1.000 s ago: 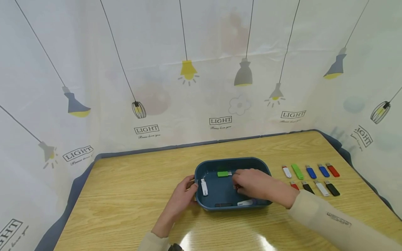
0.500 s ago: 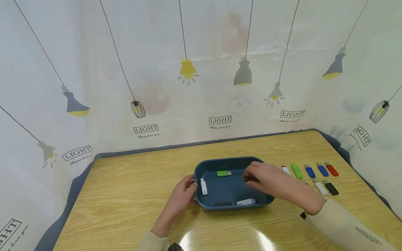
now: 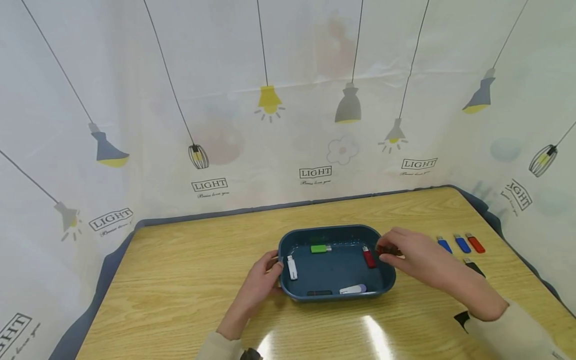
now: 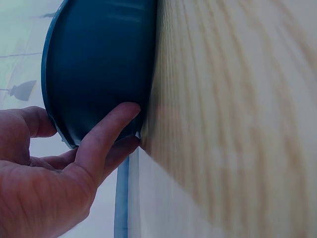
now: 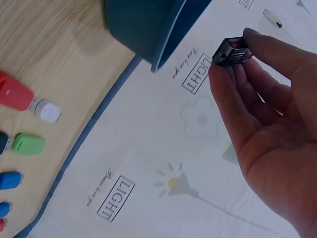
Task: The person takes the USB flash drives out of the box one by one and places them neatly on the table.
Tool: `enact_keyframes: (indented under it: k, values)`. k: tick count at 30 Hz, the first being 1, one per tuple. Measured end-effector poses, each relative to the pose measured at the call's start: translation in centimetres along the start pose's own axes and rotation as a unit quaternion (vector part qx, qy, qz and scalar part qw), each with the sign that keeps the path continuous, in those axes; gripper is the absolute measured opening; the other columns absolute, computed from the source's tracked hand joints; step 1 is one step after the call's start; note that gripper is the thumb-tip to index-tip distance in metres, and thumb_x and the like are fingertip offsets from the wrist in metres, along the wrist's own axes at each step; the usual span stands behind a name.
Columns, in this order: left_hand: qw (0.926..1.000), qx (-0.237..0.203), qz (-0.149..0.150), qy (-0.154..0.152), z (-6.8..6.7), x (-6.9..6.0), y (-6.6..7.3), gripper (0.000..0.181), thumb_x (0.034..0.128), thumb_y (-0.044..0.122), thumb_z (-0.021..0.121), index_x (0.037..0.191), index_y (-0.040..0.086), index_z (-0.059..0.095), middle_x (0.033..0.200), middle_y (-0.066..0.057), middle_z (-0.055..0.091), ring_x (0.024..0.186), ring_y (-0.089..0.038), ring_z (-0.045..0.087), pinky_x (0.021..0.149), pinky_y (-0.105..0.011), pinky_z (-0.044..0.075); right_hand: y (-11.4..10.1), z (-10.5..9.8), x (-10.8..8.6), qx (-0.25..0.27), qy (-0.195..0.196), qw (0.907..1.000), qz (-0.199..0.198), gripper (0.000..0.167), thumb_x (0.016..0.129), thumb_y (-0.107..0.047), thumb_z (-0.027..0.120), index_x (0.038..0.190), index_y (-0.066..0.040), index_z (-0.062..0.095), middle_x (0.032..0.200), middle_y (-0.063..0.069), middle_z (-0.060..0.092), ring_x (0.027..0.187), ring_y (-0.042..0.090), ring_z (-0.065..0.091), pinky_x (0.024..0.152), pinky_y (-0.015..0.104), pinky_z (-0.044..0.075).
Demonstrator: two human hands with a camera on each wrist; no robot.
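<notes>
Your right hand [image 3: 416,255] pinches a small, shiny, dark USB stick with a metal end [image 5: 230,52] between its thumb and fingers. The stick is near the right end of the deep, dark blue, shiny plastic tub [image 3: 333,270]. A bit of red shows on it, but your fingers hide the rest, so I cannot tell its full colour. Your left hand [image 3: 261,280] holds the tub's left end, with fingers against the outside wall.

The stick should be very light and hard, so it won't squash. Its metal looks smooth and may slip. Pinch it by its long sides, and don't bump or bend the metal plug. The tub looks stiff and light, and could slide on the smooth wooden table [image 3: 193,260], so its rim is a good place to hold.
</notes>
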State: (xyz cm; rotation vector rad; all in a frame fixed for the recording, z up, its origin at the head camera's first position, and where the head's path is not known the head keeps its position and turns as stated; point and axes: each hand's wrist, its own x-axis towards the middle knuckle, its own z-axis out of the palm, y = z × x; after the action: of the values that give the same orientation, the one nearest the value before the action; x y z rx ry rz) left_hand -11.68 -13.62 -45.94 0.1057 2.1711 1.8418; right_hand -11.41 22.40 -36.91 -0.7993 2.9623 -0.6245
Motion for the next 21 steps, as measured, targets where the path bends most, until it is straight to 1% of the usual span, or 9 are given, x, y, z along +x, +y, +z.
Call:
enact_keyframes:
  k: [6, 12, 14, 19, 21]
  values:
    - [1.0000, -0.001, 0.005, 0.000, 0.0, 0.1, -0.1, 0.051, 0.1096, 0.016, 0.045, 0.153, -0.008, 0.037, 0.153, -0.035, 0.042, 0.116, -0.040, 0.065, 0.079, -0.048, 0.064, 1.4, -0.4, -1.5, -0.012, 0.027, 0.9991, 0.029, 0.017, 0.092, -0.017, 0.079, 0.106, -0.014, 0.072, 0.096, -0.010, 0.064, 0.083, 0.007, 0.062, 0.069, 0.029, 0.057]
    - [1.0000, 0.001, 0.003, 0.003, -0.1, 0.0, 0.0, 0.050, 0.1092, 0.016, 0.046, 0.153, -0.007, 0.039, 0.153, -0.034, 0.043, 0.117, -0.039, 0.065, 0.079, -0.046, 0.065, 2.8, -0.5, -2.9, 0.000, 0.049, 0.9978, 0.045, 0.018, 0.091, -0.014, 0.080, 0.107, -0.010, 0.073, 0.099, -0.007, 0.068, 0.085, 0.010, 0.065, 0.069, 0.029, 0.058]
    - [1.0000, 0.003, 0.002, 0.003, -0.1, 0.1, 0.1, 0.050, 0.1093, 0.017, 0.046, 0.153, -0.007, 0.039, 0.153, -0.034, 0.043, 0.116, -0.039, 0.065, 0.079, -0.045, 0.065, 3.3, -0.6, -3.3, 0.001, 0.054, 0.9974, 0.047, 0.019, 0.090, -0.014, 0.080, 0.107, -0.010, 0.073, 0.098, -0.007, 0.068, 0.084, 0.010, 0.065, 0.068, 0.029, 0.056]
    - [1.0000, 0.007, -0.001, 0.004, -0.1, 0.2, -0.1, 0.050, 0.1092, 0.017, 0.046, 0.153, -0.006, 0.040, 0.153, -0.032, 0.044, 0.117, -0.039, 0.065, 0.079, -0.044, 0.065, 4.8, -1.0, -4.2, 0.006, 0.048, 0.9967, 0.066, 0.018, 0.091, -0.014, 0.079, 0.107, -0.009, 0.073, 0.093, -0.010, 0.067, 0.080, 0.005, 0.062, 0.066, 0.027, 0.054]
    - [0.9999, 0.008, -0.003, 0.005, 0.0, 0.3, -0.2, 0.049, 0.1092, 0.017, 0.046, 0.153, -0.005, 0.040, 0.153, -0.032, 0.044, 0.118, -0.039, 0.064, 0.079, -0.044, 0.065, 5.7, -1.1, -4.5, 0.007, 0.041, 0.9962, 0.076, 0.017, 0.092, -0.013, 0.078, 0.108, -0.007, 0.073, 0.092, -0.010, 0.067, 0.079, 0.005, 0.061, 0.065, 0.027, 0.055]
